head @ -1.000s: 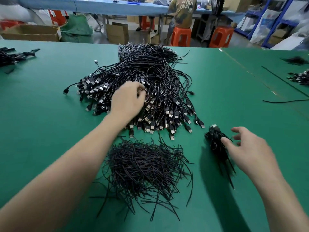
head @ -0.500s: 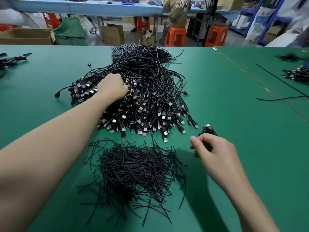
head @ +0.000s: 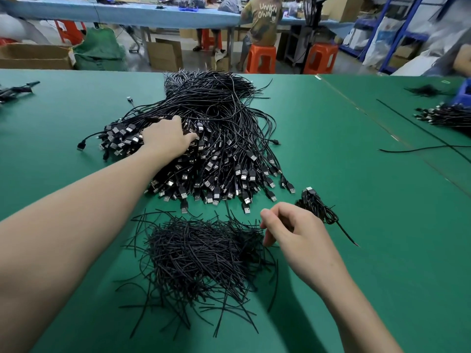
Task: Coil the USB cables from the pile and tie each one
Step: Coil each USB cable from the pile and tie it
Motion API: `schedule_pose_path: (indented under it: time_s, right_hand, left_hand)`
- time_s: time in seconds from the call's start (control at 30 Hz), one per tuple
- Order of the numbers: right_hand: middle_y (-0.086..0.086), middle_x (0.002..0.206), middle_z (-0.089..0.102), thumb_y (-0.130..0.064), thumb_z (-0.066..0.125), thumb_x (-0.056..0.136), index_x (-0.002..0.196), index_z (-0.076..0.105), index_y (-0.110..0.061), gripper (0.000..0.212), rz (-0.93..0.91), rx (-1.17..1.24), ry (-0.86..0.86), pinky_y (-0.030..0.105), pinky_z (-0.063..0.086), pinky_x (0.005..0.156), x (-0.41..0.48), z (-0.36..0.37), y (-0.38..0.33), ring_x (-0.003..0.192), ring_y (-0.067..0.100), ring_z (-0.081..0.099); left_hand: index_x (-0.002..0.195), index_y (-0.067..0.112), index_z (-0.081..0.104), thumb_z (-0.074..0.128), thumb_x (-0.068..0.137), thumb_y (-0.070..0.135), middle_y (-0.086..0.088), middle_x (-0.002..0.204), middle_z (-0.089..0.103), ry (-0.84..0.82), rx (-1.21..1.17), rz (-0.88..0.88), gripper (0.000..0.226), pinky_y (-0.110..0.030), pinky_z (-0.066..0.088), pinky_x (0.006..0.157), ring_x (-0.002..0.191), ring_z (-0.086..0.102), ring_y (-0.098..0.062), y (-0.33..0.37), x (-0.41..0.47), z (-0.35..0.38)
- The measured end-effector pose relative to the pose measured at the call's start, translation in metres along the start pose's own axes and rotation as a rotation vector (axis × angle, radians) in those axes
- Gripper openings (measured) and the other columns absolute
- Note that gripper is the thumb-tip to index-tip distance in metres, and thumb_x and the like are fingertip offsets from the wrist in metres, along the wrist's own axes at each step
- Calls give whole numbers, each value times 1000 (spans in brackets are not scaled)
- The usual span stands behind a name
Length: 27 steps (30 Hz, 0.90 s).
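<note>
Our left hand (head: 165, 140) sits on the USB cable pile (head: 224, 154) ahead, grip hidden, plugs toward us; our right hand (head: 290, 233) hangs loosely curled over the twist ties (head: 198, 256).

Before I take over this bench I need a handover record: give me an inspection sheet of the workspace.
surface: green table covering, flat.
job's things: big pile of black USB cables at centre; heap of short black wire ties nearer; one coiled black cable bundle right of the pile, apart.
clutter: small black cable bundles at the right edge.
grips: left hand lies on the pile, fingertips hidden, hold unclear; right hand at the tie heap's right edge, fingers loosely curled, nothing seen held.
cables: one loose black cable stretched at far right.
surroundings: orange plastic stools, brown cardboard boxes, long blue table.
</note>
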State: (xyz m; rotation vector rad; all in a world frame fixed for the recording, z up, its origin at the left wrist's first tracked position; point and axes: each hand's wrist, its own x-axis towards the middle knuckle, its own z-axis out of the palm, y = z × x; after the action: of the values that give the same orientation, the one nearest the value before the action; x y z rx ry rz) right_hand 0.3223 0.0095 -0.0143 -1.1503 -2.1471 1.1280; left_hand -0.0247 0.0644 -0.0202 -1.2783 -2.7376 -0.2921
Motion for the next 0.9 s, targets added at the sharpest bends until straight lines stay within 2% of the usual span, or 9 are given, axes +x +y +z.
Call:
schedule_pose_path:
  time_s: [0.17,0.3,0.43,0.5,0.6,0.7,0.77,0.83,0.9]
  right_hand:
    - [-9,68,72,-39,55,102,76,64,-23,31,5,8,-28,11,37,51,2,5,-7,46,-1,47]
    - [-7,69,73,-37,55,102,77,64,-22,31,7,37,-57,10,36,48,3,8,-12,44,-2,46]
    - [-6,70,73,-38,52,104,80,66,-21,33,14,75,-57,14,40,51,6,12,-14,47,0,51]
    - [-5,72,74,-42,46,106,83,67,-22,37,49,131,-64,28,51,66,7,14,-15,61,10,63]
    - [4,79,77,-50,33,108,95,71,-16,52,170,412,-136,31,51,67,11,19,-19,73,13,71]
    - [7,88,78,-59,24,105,106,72,-11,68,322,645,-207,29,52,63,17,24,-22,77,15,72]
    - [10,96,76,-63,24,103,115,71,-6,75,407,780,-294,33,54,75,17,28,-25,83,18,69]
    - [9,92,74,-55,31,105,119,69,-3,66,457,1023,-333,33,56,81,17,31,-29,83,19,70]
    - [2,74,66,-40,41,107,110,67,-2,46,500,1275,-281,25,57,63,15,31,-32,67,15,65]
  left_hand:
    - [126,7,56,48,106,48,-23,130,63,-81,46,28,46,-49,47,93,121,59,-45,2,10,-4]
    - [125,9,61,43,107,41,-21,134,62,-129,-55,-26,41,-47,46,98,124,57,-43,-3,11,-5]
    - [96,12,64,46,103,33,-12,104,65,-81,-206,-28,28,-38,43,81,103,60,-36,-1,-11,-13]
    - [87,10,61,49,103,33,-8,90,65,-71,-313,14,30,-33,42,71,86,59,-30,7,-36,-23]
    - [75,14,54,54,103,32,3,69,57,-114,-480,182,33,-28,37,57,62,49,-16,25,-105,-39]
    - [69,27,51,60,100,36,11,61,52,-187,-601,393,33,-33,43,56,56,45,-9,34,-189,-48]
    - [73,31,50,61,99,45,9,63,53,-242,-629,442,31,-37,46,56,55,45,-7,34,-231,-48]
    - [79,30,46,56,99,52,8,65,51,-189,-548,451,32,-36,47,57,59,47,-13,33,-258,-43]
    - [81,31,41,52,100,56,10,62,45,-91,-468,474,34,-33,43,57,60,44,-15,31,-273,-36]
